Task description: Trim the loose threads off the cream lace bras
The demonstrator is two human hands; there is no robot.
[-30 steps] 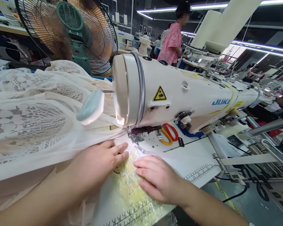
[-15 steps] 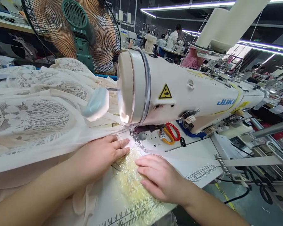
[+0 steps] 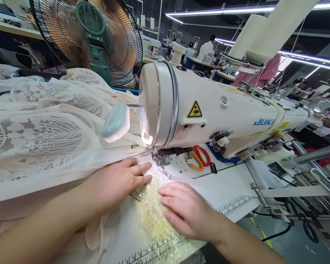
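Observation:
Cream lace fabric (image 3: 41, 141) spreads over the left of the sewing machine table and runs up to the presser foot (image 3: 157, 158). My left hand (image 3: 126, 178) lies flat on the fabric edge, fingers extended just left of the foot. My right hand (image 3: 184, 207) rests palm down on the yellowish clear-taped patch (image 3: 150, 212) of the table, its fingers stretched out loosely towards the left hand. A pale strip (image 3: 222, 187) runs from the right through a metal guide towards the foot. The white sewing machine (image 3: 209, 106) stands over both; its needle is not clearly visible.
Scissors with red and orange handles (image 3: 200, 157) lie under the machine arm. A pale blue lamp-like pad (image 3: 115, 123) sticks out left of the machine head. Behind the fabric stands a large fan (image 3: 90, 44). Thread cones (image 3: 249, 36) stand above; people sit and stand farther back.
The view has shifted slightly, moving the machine a little right and down. Both hands keep almost the same place. A person in pink in the background has moved right.

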